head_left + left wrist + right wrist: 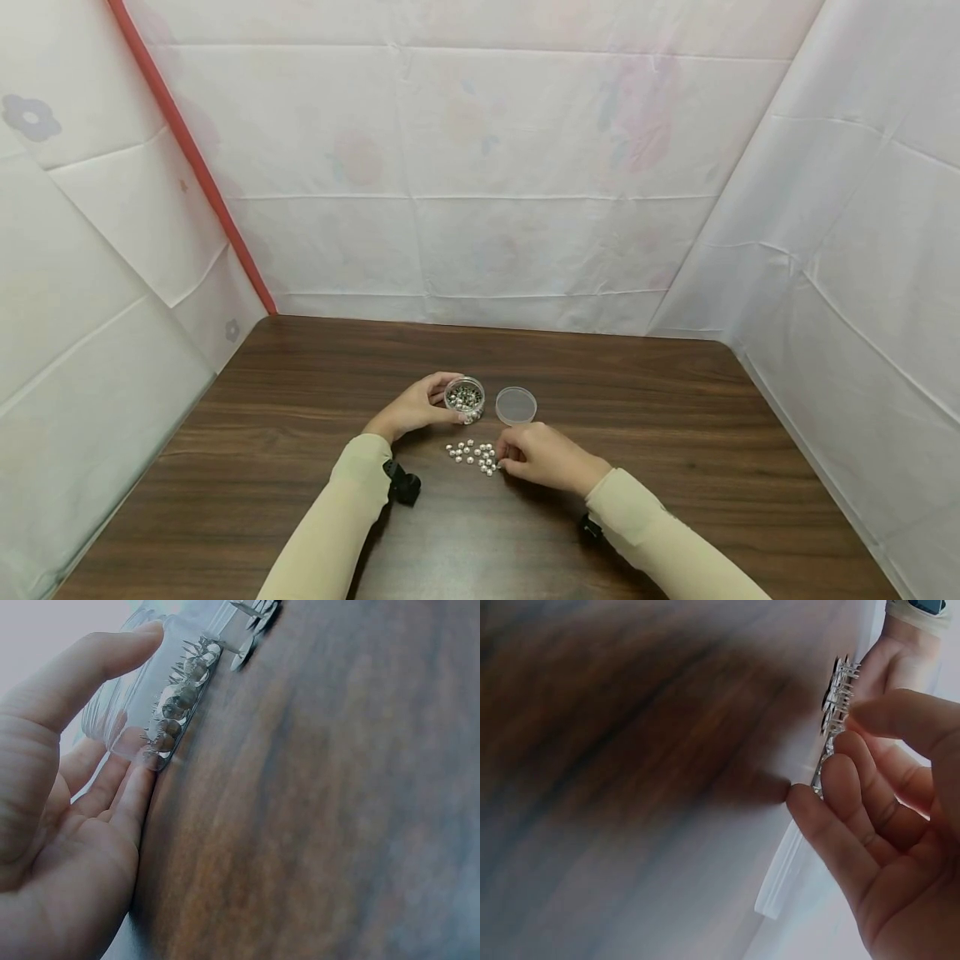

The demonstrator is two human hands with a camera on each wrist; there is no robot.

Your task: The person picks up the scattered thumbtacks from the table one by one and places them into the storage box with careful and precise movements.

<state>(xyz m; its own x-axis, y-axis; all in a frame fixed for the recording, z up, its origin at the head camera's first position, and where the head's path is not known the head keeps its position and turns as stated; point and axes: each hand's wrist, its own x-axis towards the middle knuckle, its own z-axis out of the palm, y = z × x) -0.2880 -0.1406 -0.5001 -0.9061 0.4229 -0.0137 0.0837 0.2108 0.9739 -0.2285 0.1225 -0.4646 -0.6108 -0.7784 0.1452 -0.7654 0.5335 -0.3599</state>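
My left hand (412, 408) holds a clear round jar (127, 697), thumb on one side and fingers on the other. Silver thumbtacks (465, 398) lie inside it, points up in the left wrist view. Right of the jar is a clear round lid (516, 406), flat on the table. Loose thumbtacks (470, 451) are spread in front of the jar. My right hand (551, 458) is at the right edge of this spread, its thumb and fingers bent close together beside the tacks. Whether a tack is between those fingertips I cannot tell.
The brown wooden table (300, 383) reaches back to a white patterned cloth (487, 167) hung behind it. White cloth also hangs along both sides, with a red strip (195, 158) at the back left corner. Black wrist cameras (405, 486) are strapped over the sleeves.
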